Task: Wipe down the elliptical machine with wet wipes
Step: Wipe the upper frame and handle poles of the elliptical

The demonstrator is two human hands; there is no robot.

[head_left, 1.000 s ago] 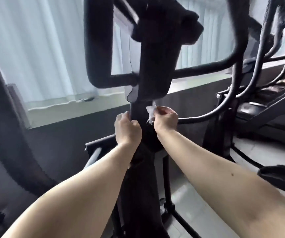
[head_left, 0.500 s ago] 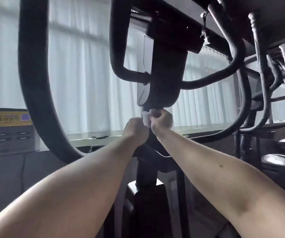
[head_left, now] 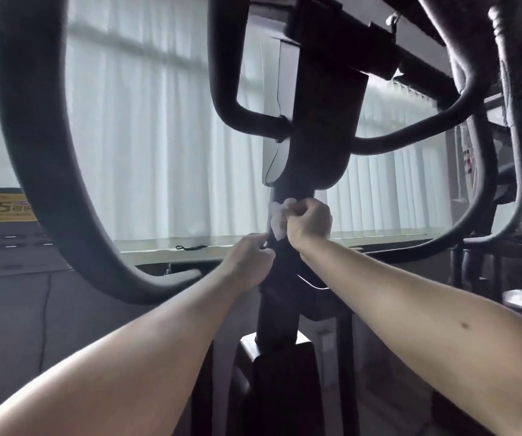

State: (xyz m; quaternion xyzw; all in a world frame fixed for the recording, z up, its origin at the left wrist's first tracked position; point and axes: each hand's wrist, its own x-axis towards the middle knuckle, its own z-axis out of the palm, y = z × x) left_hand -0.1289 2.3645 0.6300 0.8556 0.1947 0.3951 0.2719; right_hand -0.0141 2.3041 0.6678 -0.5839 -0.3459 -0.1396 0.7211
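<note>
1. Where both hands reach forward, the black elliptical machine (head_left: 316, 121) looms above them, and its upright column (head_left: 280, 309) runs between them.
2. The right hand (head_left: 308, 223), the higher one, fists around a wet wipe (head_left: 277, 221) against the column.
3. The left hand (head_left: 250, 262), just below, curls at the column's left edge; whether it grips is unclear.
4. The wet wipe bunches white beside the right knuckles.

My left forearm (head_left: 159, 341) at seven o'clock and my right forearm (head_left: 410, 303) at four o'clock are showing bare through to my left hand (head_left: 248, 259) and my right hand (head_left: 308, 223); a small dark mole (head_left: 465, 325) is sitting on the right forearm
</note>
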